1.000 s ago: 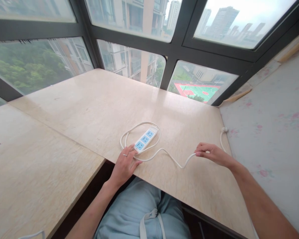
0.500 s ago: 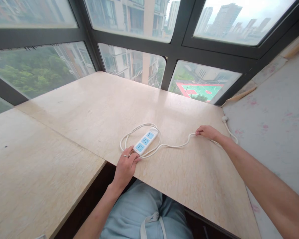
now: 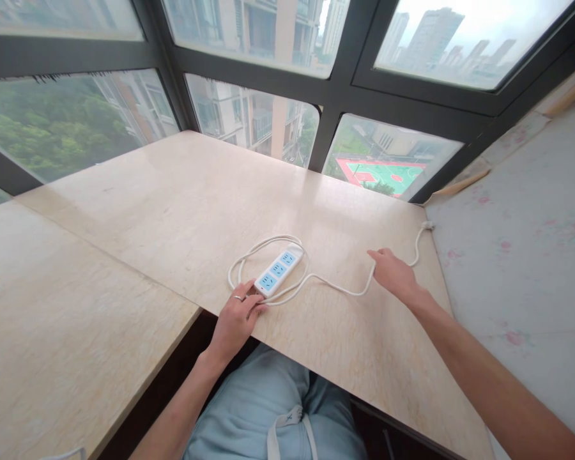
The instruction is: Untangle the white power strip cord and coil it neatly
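A white power strip with blue socket faces lies at a slant on the pale tabletop, its white cord looped around it. My left hand, with a ring on one finger, grips the strip's near end, its thumb beside the cord loop. Off to the right, my right hand pinches the cord between thumb and fingers. Past that hand the cord bends up to its white plug, which lies at the table's right edge against the wall.
The stone-patterned tabletop meets dark-framed windows behind and a flowered wall on the right. A lower-left slab adjoins it, with a dark gap at its edge. My legs are under the near edge.
My right hand has moved slightly left and toward me with the cord, which now sags nearer to me. The cord by the plug has shifted left. My left hand stays at the strip.
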Available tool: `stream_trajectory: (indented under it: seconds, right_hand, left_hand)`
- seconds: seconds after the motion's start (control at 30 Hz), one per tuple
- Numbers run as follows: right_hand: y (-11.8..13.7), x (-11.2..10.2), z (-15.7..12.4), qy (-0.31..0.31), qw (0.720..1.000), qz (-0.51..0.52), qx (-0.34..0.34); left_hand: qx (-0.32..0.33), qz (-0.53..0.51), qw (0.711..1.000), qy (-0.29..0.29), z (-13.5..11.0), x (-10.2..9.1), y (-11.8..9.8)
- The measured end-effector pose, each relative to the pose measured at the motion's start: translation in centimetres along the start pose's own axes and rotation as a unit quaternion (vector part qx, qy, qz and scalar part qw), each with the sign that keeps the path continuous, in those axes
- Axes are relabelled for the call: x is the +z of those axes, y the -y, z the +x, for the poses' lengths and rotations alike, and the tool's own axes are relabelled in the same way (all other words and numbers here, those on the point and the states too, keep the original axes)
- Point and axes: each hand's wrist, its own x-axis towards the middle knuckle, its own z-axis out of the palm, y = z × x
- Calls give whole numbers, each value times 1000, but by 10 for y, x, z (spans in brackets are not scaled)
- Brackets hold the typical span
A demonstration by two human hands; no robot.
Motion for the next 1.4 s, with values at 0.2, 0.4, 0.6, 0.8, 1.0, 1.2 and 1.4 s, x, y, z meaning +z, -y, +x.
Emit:
stream_trajectory:
  seconds: [0.2, 0.4, 0.6, 0.8, 1.0, 1.2, 1.4]
  right_hand:
    - [5, -15, -37, -1, 1000, -11, -18]
    - [19, -16, -64, -148, 987, 54, -25]
    - [70, 16, -95, -168, 966, 63, -187]
    - [53, 46, -102, -85, 981, 19, -175]
    - [19, 54, -112, -71, 980, 73, -171]
    - [3, 44, -120, -27, 989, 91, -114]
    - [-8, 31, -108, 36, 995, 50, -81]
  left_hand:
    - [-51, -47, 998, 13, 8, -15, -17]
    - [-41, -22, 998, -37, 31, 3, -42]
    - [-51, 56, 996, -51, 40, 39, -43]
    - [-27, 97, 995, -23, 32, 42, -42]
    - [1, 115, 992, -43, 28, 43, -39]
    - [7, 148, 988, -39, 28, 44, -38]
    - [-1, 177, 984, -37, 27, 46, -38]
